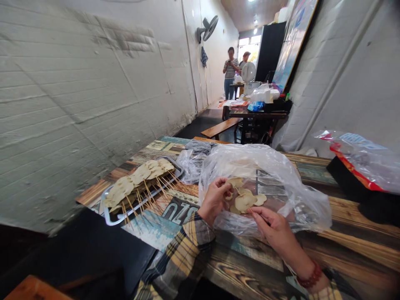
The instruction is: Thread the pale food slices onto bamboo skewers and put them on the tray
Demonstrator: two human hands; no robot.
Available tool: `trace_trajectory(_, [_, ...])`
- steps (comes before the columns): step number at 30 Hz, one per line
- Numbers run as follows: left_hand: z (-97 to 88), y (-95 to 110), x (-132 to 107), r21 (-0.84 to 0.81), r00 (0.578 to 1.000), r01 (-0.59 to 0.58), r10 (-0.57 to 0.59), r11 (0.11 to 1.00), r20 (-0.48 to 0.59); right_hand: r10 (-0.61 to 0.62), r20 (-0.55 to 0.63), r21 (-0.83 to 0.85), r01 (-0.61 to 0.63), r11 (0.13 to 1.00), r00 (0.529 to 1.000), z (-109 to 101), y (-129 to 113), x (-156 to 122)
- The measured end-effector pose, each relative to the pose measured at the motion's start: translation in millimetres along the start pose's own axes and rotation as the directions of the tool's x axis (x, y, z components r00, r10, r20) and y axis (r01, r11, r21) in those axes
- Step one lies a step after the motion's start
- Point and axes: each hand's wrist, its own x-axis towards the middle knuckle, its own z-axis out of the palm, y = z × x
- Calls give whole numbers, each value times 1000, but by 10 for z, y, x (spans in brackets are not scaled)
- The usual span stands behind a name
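Note:
Over a clear plastic bag point(293, 187), both hands work close together on thin, round, beige food slices point(245, 203). My left hand point(215, 201) is closed, its fingertips pinching the edge of a slice. Thumb and fingers of my right hand point(273, 225) are closed on what looks like a thin wooden skewer at the near edge of the slices; most of it is hidden. More slices lie on the bag under the hands. To the left, a metal tray point(108, 216) carries a pile of skewered slices point(134, 183), their sticks pointing toward me.
Behind the tray lie a small clear bag point(191, 164) and grey cloth point(200, 146). At right, a red-edged plastic package point(359, 166) rests on a black container. A bench point(221, 127) and a cluttered table point(259, 111) stand beyond; two people point(230, 68) are farther back.

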Motion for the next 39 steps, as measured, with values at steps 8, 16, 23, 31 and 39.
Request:
trace_trajectory(8, [-1, -8, -18, -65, 1000, 3, -4, 998, -17, -48, -10, -83, 47, 995, 999, -10, -17, -3])
trace_trajectory(16, [-25, -21, -1, -138, 999, 37, -41, 990, -24, -82, -8, -65, 81, 995, 997, -24, -1, 9])
trace_trajectory(23, [-17, -13, -5, -165, 998, 50, -55, 985, -28, -66, -25, -86, 63, 994, 998, -34, -46, 12])
trace_trajectory(31, [-26, -40, 7, -194, 998, 64, -67, 979, -10, -50, -29, -55, 48, 997, 998, -44, -6, 15])
trace_trajectory(39, [3, -13, -31, -208, 988, 155, -146, 966, 56, -60, -39, -80, 57, 995, 997, -51, 7, 21])
